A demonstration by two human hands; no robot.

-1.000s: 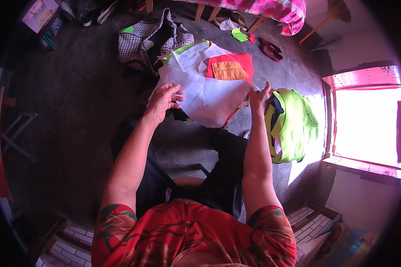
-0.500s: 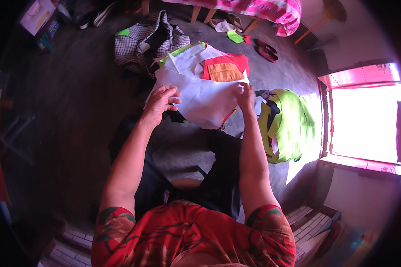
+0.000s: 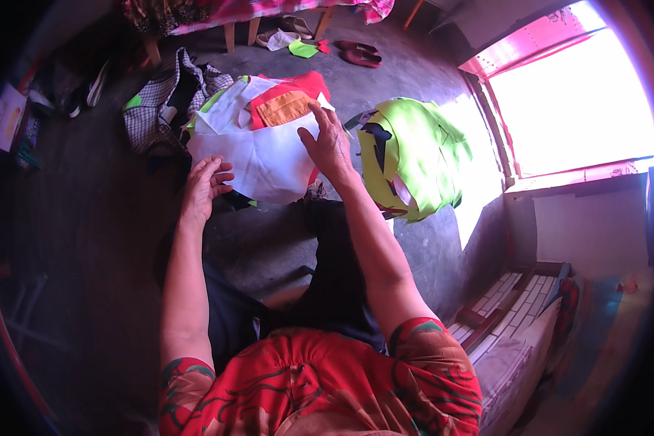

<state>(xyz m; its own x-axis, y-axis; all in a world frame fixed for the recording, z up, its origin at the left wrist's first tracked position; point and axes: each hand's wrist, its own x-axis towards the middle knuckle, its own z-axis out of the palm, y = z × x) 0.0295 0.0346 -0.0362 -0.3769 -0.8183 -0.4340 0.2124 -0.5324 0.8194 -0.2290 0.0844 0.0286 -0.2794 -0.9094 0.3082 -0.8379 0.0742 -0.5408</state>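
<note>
A white cloth piece [image 3: 265, 166] lies on top of a heap of fabric in front of my knees. Beyond its far edge show an orange cloth patch [image 3: 285, 109] and a red cloth [image 3: 311, 84]. At the white cloth's near left edge is my left hand [image 3: 205, 189], its fingers stretched and apart. My right hand [image 3: 330, 145] hovers by the right edge, thumb and fingers spread, with nothing seen between them. Whether the left fingertips touch the cloth is hard to tell.
Right of the heap stands a yellow-green cloth bundle [image 3: 425, 156]. A checked bag [image 3: 152, 109] lies at the far left. Dark red shoes [image 3: 360, 54] and a green scrap [image 3: 303, 49] are on the floor near the draped bed [image 3: 251, 10]. A bright window [image 3: 574, 105] is at right.
My view has swung to the right, so the heap appears farther left. My right hand has come off the white cloth's right edge and its fingers have spread.
</note>
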